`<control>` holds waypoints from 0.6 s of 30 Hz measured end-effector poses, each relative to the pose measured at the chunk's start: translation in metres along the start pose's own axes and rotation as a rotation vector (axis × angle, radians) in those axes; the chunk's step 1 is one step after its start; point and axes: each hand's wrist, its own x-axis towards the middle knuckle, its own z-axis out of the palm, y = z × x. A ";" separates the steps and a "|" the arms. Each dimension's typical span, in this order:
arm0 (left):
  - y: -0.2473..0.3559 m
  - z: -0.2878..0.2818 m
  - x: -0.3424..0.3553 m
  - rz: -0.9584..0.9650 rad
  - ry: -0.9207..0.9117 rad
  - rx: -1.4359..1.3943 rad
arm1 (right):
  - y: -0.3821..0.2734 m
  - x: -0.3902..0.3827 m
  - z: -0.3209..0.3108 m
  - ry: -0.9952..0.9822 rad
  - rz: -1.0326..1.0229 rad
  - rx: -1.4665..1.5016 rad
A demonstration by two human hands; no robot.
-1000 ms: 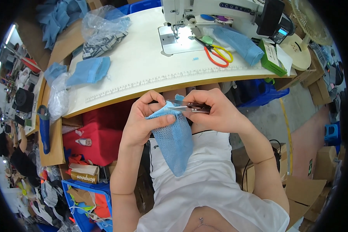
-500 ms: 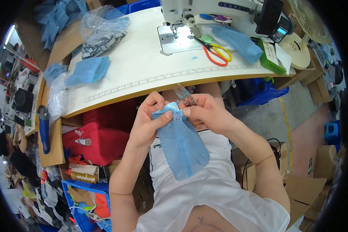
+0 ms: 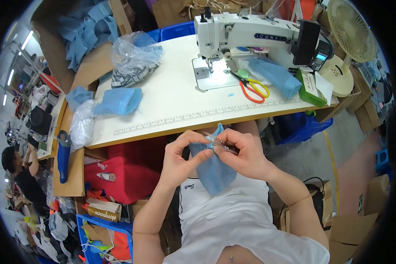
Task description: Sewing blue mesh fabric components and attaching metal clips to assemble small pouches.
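Note:
My left hand (image 3: 180,159) pinches a light blue mesh piece (image 3: 216,177) between thumb and fingers, above my lap. It looks like a small bag, its lower part hanging over my white clothing. My right hand (image 3: 246,155) is closed round small metal thread snips (image 3: 230,148), whose tip end is at the gathered mesh between both thumbs. The fingers hide most of the snips, and whether the blades are apart is too small to see. Both hands are just below the front edge of the white sewing table (image 3: 171,103).
On the table stand a sewing machine (image 3: 251,33), red-and-yellow-handled scissors (image 3: 253,90), folded blue mesh (image 3: 119,101) and a green box (image 3: 312,88). A fan (image 3: 350,35) is at the right. A blue bin (image 3: 105,226) sits lower left; another person (image 3: 28,180) works far left.
The view has tilted up, showing more of the machine. The mesh piece has been turned and bunched between my hands, and the snips now lie across it, where before they pointed upward.

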 end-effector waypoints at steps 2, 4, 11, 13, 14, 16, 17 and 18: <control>0.008 0.004 -0.003 0.016 -0.020 0.009 | -0.003 -0.001 0.000 0.014 -0.116 -0.139; 0.011 0.008 -0.008 -0.163 -0.023 -0.057 | -0.003 -0.003 -0.001 0.012 -0.128 -0.178; 0.007 0.007 -0.004 -0.107 -0.083 0.021 | -0.001 -0.006 0.001 0.101 -0.168 -0.331; 0.007 0.005 -0.003 -0.111 -0.087 0.008 | 0.003 -0.006 0.000 0.111 -0.170 -0.330; 0.008 0.003 -0.002 -0.108 -0.134 -0.025 | 0.008 -0.005 -0.001 0.111 -0.206 -0.336; 0.012 0.004 0.000 -0.181 -0.211 -0.225 | 0.007 -0.004 -0.004 0.105 -0.223 -0.335; 0.013 0.004 0.001 -0.241 -0.214 -0.328 | -0.001 -0.003 -0.006 0.033 -0.111 -0.206; 0.013 0.004 0.002 -0.301 -0.215 -0.431 | -0.005 -0.003 -0.008 -0.037 0.001 -0.075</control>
